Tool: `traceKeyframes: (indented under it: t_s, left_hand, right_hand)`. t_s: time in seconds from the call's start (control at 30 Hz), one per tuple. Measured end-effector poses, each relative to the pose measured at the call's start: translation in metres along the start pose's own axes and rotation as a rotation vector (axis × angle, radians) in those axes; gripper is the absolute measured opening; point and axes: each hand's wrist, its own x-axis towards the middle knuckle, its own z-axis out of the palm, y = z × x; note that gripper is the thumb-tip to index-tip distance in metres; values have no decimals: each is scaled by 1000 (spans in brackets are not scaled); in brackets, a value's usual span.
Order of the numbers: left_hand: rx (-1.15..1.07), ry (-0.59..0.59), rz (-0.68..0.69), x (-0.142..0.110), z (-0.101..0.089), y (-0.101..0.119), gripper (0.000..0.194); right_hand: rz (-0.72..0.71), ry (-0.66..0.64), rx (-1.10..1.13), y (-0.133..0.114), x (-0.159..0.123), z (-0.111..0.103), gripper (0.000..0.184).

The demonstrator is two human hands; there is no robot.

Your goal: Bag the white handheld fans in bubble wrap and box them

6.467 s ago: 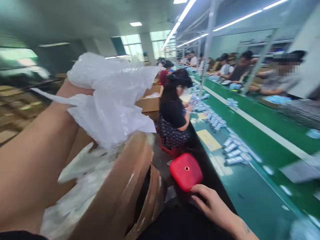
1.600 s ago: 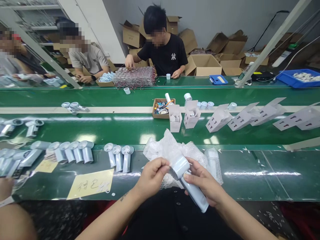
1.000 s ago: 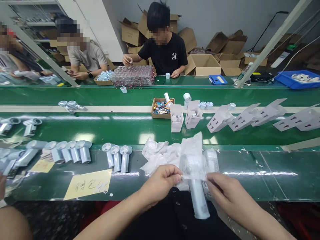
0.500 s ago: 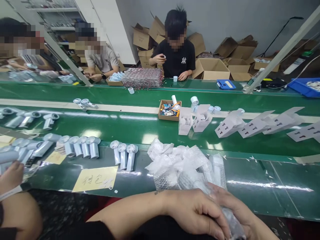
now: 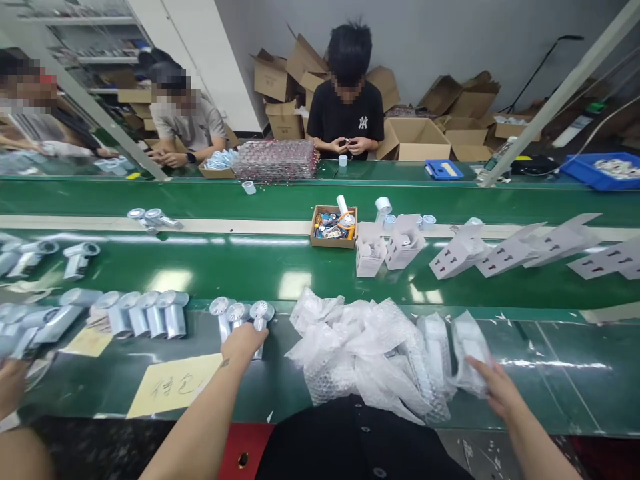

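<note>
My left hand (image 5: 243,341) reaches forward and rests on the handles of three small grey hand fans (image 5: 241,315) lying side by side on the green bench; its fingers curl over them. My right hand (image 5: 493,383) is out to the right, fingers on a fan wrapped in a bubble bag (image 5: 469,351) that lies on the bench. Between my hands lies a heap of empty bubble bags (image 5: 363,347). A yellow paper note (image 5: 173,385) lies under my left forearm.
More grey fans (image 5: 145,315) lie in a row to the left, where another person's hand (image 5: 11,387) works. On the green conveyor (image 5: 250,263) stand a small cardboard tray (image 5: 334,227) and white open cartons (image 5: 457,252). Two people sit across the belt.
My hands were together at my lap on the bagged fan. Now they have parted: the right has carried the bagged fan onto the bench at the right, the left has reached to the three fans.
</note>
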Motion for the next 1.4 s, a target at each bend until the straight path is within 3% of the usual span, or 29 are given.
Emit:
traceKeyframes:
  t_s: [0.1, 0.17, 0.23, 0.3, 0.37, 0.4, 0.47, 0.57, 0.67, 0.77, 0.87, 0.97, 1.03, 1.1, 1.17, 1.23, 1.3, 1.4]
  left_hand:
    - [-150, -5, 26, -8, -9, 21, 42]
    - [-446, -51, 127, -27, -14, 50, 45]
    - [-743, -155, 283, -58, -12, 90, 46]
    - [-842, -275, 490, -94, -5, 134, 44]
    - [-788, -393, 743, -120, 1, 171, 41]
    - [-739, -414, 855, -127, 2, 184, 38]
    - [-585, -302, 980, -124, 4, 199, 32]
    - [-106, -3, 934, -91, 7, 200, 20]
    - [201, -13, 887, -62, 14, 192, 16]
    - [184, -31, 890, -63, 13, 189, 25]
    - [-14, -67, 964, -87, 0, 187, 29]
    - [-402, -321, 1003, -106, -13, 181, 15]
    - [-647, -509, 889, -109, -15, 174, 12]
    - [-879, -609, 676, -106, -14, 169, 20]
    - [-1096, -610, 445, -103, -11, 165, 28]
    - [-1236, -506, 381, -106, -11, 164, 30]
    - [-1207, -327, 573, -117, -14, 163, 26]
    - [-944, -22, 1045, -138, -21, 158, 20]
  right_hand:
    - [-73, -21, -234, -8, -1, 6, 36]
    - [-118, 64, -410, -30, -6, 11, 41]
    - [-133, 87, -401, -56, -20, 27, 51]
    - [-116, -110, -181, -75, -42, 57, 57]
    - [-22, -535, 110, -83, -67, 95, 57]
    - [-22, -590, 213, -84, -77, 112, 53]
    - [-16, -560, 363, -80, -87, 133, 45]
    - [61, -461, 397, -76, -84, 130, 39]
    - [206, -541, 361, -75, -79, 110, 36]
    - [277, -679, 433, -74, -88, 107, 37]
    - [316, -865, 469, -72, -103, 123, 44]
    - [292, -943, 460, -73, -113, 141, 48]
    - [252, -927, 427, -77, -115, 144, 46]
    - [236, -920, 352, -79, -116, 140, 43]
    - [236, -938, 262, -79, -117, 133, 43]
    - [247, -950, 210, -77, -120, 128, 43]
    - [254, -942, 219, -74, -124, 125, 43]
    - [190, -885, 239, -73, -132, 127, 46]
